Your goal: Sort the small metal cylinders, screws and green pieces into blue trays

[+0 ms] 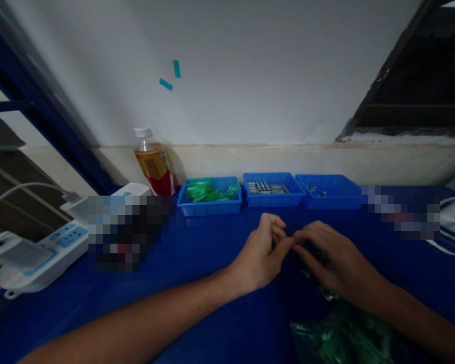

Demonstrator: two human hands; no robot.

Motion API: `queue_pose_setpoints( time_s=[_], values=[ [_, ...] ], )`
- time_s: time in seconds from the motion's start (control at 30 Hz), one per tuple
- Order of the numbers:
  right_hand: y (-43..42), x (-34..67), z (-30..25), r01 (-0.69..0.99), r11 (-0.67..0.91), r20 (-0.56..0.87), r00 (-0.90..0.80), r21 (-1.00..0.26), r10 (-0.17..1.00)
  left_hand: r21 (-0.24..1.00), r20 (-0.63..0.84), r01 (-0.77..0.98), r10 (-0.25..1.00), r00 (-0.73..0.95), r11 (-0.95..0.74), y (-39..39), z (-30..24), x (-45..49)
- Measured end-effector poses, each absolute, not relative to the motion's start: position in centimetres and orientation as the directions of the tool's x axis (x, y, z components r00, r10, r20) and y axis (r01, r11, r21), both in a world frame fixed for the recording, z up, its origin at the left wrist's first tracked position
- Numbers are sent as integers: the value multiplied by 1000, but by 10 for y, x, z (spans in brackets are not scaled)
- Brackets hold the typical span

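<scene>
My left hand [267, 253] and my right hand [326, 255] meet fingertip to fingertip above the blue table [197, 323]. Thumb and fingers are pinched together on both hands, and whatever is between them is too small or hidden to name. Under my right hand lie some small shiny metal pieces [328, 294], partly covered by the palm. A green plastic bag [337, 336] rests below my right wrist, its far side hidden by the forearm.
Along the wall stand three blue trays: one with green plastic bags [208, 191], one with metal rods [267, 188], and one [335, 202] with a few small metal parts. A drink bottle [155, 164] stands left of them. A power strip [41, 258] with plugs lies at left.
</scene>
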State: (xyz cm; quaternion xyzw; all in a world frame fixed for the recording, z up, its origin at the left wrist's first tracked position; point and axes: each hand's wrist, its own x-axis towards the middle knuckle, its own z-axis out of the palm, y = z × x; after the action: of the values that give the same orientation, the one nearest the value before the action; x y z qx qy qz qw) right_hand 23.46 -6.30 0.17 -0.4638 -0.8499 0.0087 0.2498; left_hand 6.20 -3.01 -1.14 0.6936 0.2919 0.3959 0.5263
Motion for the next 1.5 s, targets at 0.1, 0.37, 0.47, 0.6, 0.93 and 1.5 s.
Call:
queue_pose_setpoints(
  time_s=[0.1,0.37,0.47,0.6,0.93,1.5],
  values=[
    [-59,236,5,795,532,435,-385,-292,814,959,237,7,818,524,-283,-30,-8,60],
    [-64,229,15,776,490,375,-350,-398,858,946,234,65,808,540,-317,-29,-8,61],
    [-63,231,11,785,497,410,-342,-370,846,960,190,75,829,526,-268,-29,-8,62],
    [-63,232,4,799,536,519,-347,-272,781,953,166,138,846,506,-269,-29,-6,60],
    [-32,255,33,868,469,604,-289,-160,742,725,296,285,656,694,-628,-37,-3,59],
    [93,353,34,983,-159,129,171,-95,977,427,286,327,469,836,-843,-43,-6,59]
  ],
)
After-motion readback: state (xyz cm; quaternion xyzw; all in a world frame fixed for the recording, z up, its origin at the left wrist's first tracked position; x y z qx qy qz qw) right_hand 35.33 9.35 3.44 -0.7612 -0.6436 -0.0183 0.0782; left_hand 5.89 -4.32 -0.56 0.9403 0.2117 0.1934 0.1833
